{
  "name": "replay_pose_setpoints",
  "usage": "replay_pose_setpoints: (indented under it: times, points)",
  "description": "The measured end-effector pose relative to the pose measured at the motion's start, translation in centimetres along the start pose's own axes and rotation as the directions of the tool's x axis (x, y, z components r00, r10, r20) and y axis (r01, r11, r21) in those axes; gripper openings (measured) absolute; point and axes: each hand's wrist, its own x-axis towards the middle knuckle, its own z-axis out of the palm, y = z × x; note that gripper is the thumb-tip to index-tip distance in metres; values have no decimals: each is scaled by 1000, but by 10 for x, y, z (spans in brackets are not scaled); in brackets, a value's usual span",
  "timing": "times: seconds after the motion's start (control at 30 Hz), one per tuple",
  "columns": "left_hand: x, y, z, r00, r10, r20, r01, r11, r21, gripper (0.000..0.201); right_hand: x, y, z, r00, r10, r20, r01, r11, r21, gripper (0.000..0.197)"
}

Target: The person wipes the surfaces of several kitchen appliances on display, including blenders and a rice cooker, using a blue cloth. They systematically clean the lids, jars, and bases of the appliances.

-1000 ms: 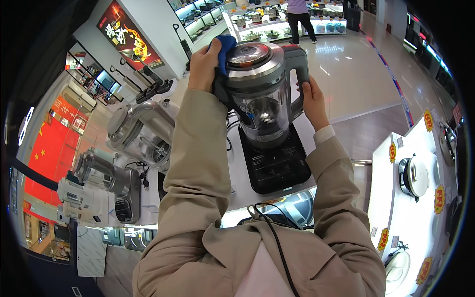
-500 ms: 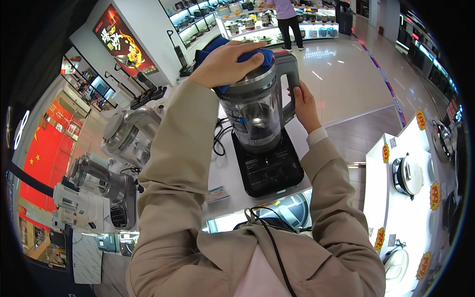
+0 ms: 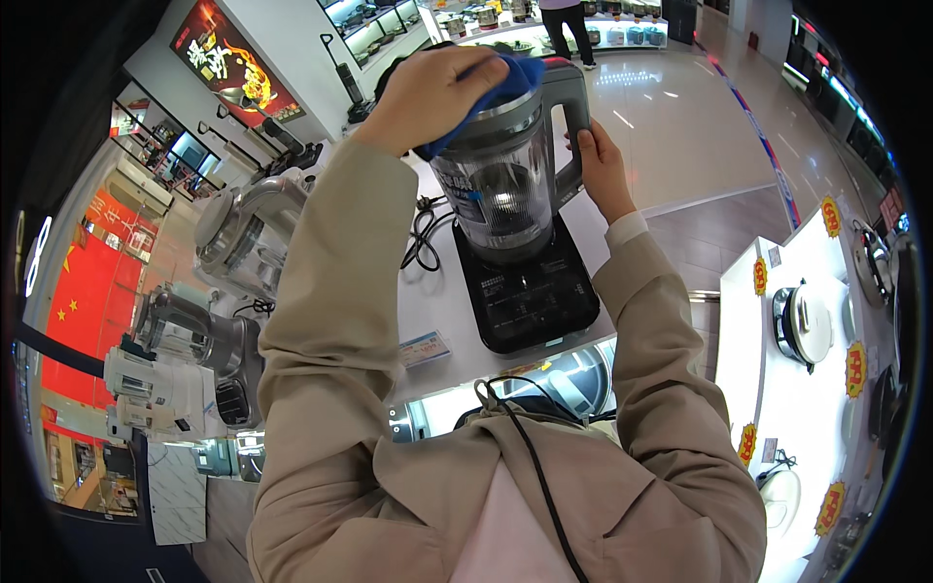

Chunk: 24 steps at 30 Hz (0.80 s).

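Note:
A clear blender jug [image 3: 496, 199] with a grey handle [image 3: 571, 107] stands upright on its black base [image 3: 530, 291]. My left hand [image 3: 428, 92] is closed on a blue cloth [image 3: 501, 95], at the upper left of the jug's lid. The cloth drapes over the lid's edge and hides part of the top. On the other side, my right hand [image 3: 604, 170] grips the jug's handle, its fingers partly hidden behind it.
A black power cord [image 3: 423, 238] lies left of the base, and a price card [image 3: 424, 350] sits at the counter's front. More blenders [image 3: 243, 233] stand on the left. A white display counter [image 3: 758, 360] with cookware is at the right; a person [image 3: 564, 29] stands far ahead.
My left hand and the cloth have shifted a little left and up around the lid, and the cloth now bunches higher. My right hand stays at the handle. The view has tilted slightly downward.

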Motion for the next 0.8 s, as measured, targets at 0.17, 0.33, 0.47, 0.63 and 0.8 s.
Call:
replay_pose_setpoints:
  times: [0.17,0.33,0.47,0.63,0.8]
  points:
    - [16,-7,3,935,319,154,-291,940,-179,39,-1,0,3,1000,-14,6,14,1000,9,33]
    - [46,-12,23,982,86,170,-77,995,-56,49,-2,2,-3,1000,-14,16,15,1000,-8,33]
    - [63,0,13,959,-182,219,187,982,-6,49,-1,0,-5,1000,-9,25,9,1000,0,33]
    - [54,-65,21,884,-467,13,467,882,-66,54,0,1,-5,997,7,74,-5,1000,-26,35]
    - [0,-46,12,831,-505,-232,455,858,-239,53,0,1,-1,999,48,1,-48,999,-18,36]
